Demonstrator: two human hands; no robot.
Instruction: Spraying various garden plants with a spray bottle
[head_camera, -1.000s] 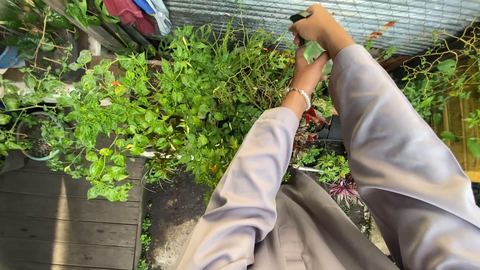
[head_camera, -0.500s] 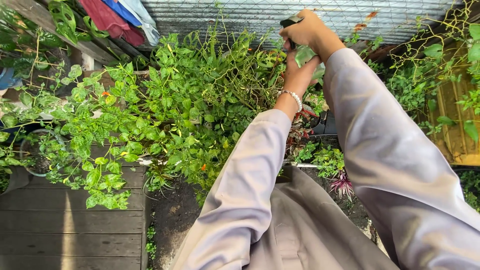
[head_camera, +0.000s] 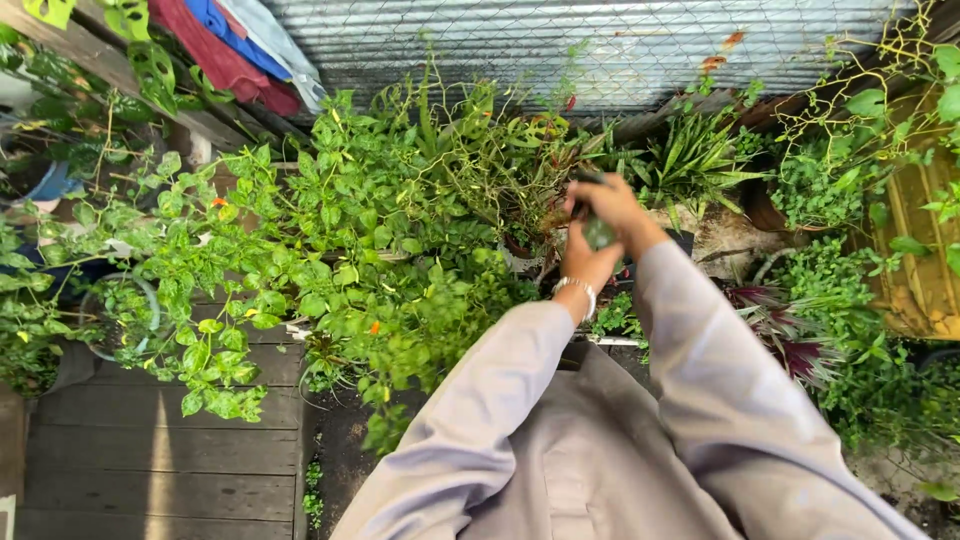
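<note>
Many potted plants (head_camera: 400, 230) beside wooden decking (head_camera: 150, 460)

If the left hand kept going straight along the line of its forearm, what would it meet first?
Probably the green object that the right hand grips just above the left hand; past that, tangled potted foliage. Depth is unclear.

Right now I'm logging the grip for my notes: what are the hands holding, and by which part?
Both hands, right hand and left hand, close around a small green object; what it is and which part cannot be told.
</note>
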